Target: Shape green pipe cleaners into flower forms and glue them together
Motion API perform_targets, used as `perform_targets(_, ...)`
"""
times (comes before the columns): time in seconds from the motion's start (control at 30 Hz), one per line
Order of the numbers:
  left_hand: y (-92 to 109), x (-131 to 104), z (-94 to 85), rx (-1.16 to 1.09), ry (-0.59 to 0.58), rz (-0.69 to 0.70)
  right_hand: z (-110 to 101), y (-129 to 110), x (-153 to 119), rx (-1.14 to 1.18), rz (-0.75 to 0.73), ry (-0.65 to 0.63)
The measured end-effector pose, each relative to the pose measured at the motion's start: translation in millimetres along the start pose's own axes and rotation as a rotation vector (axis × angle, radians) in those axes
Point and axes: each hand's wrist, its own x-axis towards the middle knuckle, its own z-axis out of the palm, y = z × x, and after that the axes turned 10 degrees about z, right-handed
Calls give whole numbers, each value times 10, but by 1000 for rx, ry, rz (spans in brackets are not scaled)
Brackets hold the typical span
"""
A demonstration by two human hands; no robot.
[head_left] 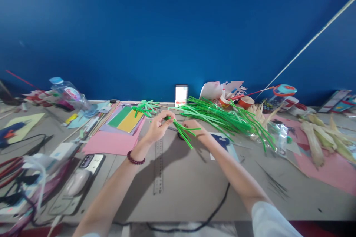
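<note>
My left hand [159,127], with a dark red bead bracelet at the wrist, pinches a small bunch of green pipe cleaners [184,133] near one end. Their loose ends fan out down and to the right. Close to the right side of the bunch is my right hand [194,125]; its fingers are partly behind the green stems, and whether they grip anything is unclear. A dark round object with a metal part lies behind the bunch. Below the hands a clear ruler [158,170] lies upright in view on the grey table [189,192].
A large pile of green pipe cleaners [222,116] lies at the back right, with paper cups [246,102] behind. Pink paper [111,142] and twisted green pieces [147,107] are at left. Further left are a bottle [68,90], phone [94,163] and mouse [78,182].
</note>
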Motion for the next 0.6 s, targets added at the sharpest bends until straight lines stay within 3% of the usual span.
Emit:
perform_targets(0.17,-38,-29,24,65,7,-16,-440,-193,-87,52,-31,218)
perform_targets(0.23,-49,-40,49,78,11,-14,-541,-338,-195,225,-80,265)
perform_targets(0.4,-46,-55,114,90,29,28,-463,-677,-443,367,-218,179)
perform_targets(0.6,-20,-46,135,146,74,38,-313,-752,-481,388,-213,247)
